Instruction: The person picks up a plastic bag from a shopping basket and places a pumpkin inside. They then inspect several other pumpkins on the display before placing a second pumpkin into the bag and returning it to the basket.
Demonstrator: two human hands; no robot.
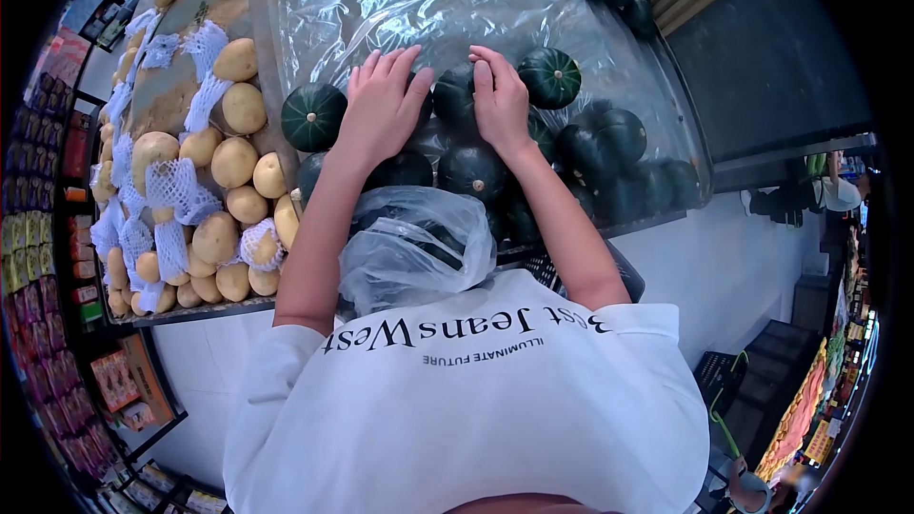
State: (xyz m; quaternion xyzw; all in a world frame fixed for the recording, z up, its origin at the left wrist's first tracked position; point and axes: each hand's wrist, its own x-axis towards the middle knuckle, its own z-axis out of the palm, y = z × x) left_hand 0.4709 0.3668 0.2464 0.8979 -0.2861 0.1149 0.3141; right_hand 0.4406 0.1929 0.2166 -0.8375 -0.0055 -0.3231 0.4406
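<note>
Perhaps the likeliest trouble is a roll: the squashes are round and smooth-looking and packed against one another, so a push on the middle squash (454, 95) could send it into the right squash (549, 78) or nudge the near squash (473, 173) toward the near rim of the stand (703, 157). A second risk would come from the bag (419, 252), which lies bunched between the forearms at the near side and might snag a wrist or slip off if the arms draw back. The clear film (381, 0) on the far side also looks slick, and a squash shoved far could slide on it. As for the grip, the left hand (383, 105) is palm down with fingers extended and thumb set apart, just right of the left squash (313, 118) and partly over a dark one; its underside is hidden, so whether it bears weight cannot be told. The right hand (501, 100) curves its bent fingers about the right side of the middle squash, thumb near the fingers; it appears to touch, but firm hold or light rest cannot be told. The two hands are apart, with the middle squash between them.
</note>
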